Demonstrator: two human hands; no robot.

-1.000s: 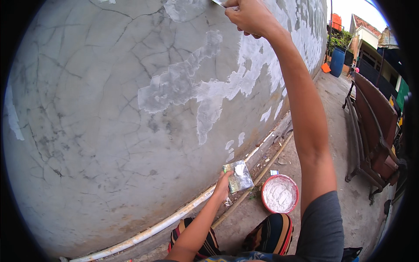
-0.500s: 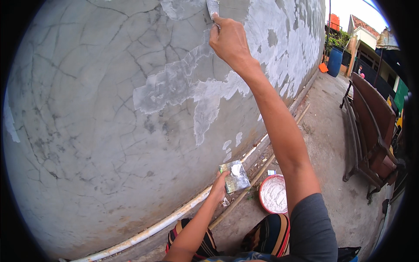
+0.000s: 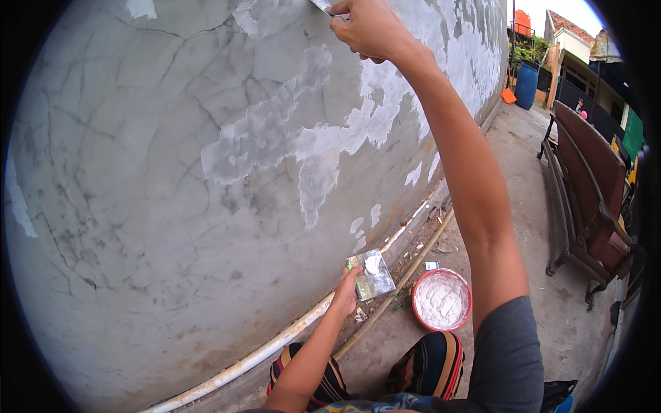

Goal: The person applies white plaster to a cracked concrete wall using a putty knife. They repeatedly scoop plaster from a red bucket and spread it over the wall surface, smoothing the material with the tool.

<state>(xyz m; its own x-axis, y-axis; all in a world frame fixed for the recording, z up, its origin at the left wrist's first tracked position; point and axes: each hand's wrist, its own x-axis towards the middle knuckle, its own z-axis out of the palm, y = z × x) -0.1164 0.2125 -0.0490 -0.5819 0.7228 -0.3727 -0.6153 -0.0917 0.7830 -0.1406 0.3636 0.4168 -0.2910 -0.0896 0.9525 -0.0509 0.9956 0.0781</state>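
Putty knife (image 3: 321, 5) sits at the very top of the view, pinched in my right hand (image 3: 368, 29), with only a small sliver of its pale blade showing against the wall (image 3: 138, 206). My right hand is curled shut around its handle, arm stretched high and far above me. The blade meets the wall at the upper edge of a ragged patch of white filler (image 3: 310, 138) that spreads across the grey, cracked plaster.

My left hand (image 3: 346, 294) is low and near, held out in front of my knees. Its fingers are closed on the lower left corner of a small flat metal plate (image 3: 372, 274), tilted slightly, with a dab of white filler on its upper face.

Just to the right of the plate, on the concrete ground (image 3: 523, 206), sits a round red-rimmed tub (image 3: 442, 300) holding white filler. A white pipe (image 3: 275, 344) runs along the foot of the wall, from near left toward the far right, with a thinner tan pipe beside it.

My striped trouser knees (image 3: 427, 365) show at the bottom edge. On the right, a dark brown wooden bench (image 3: 585, 199) stands well apart from the wall. Far off beyond it are a blue barrel (image 3: 527, 86) and house roofs.
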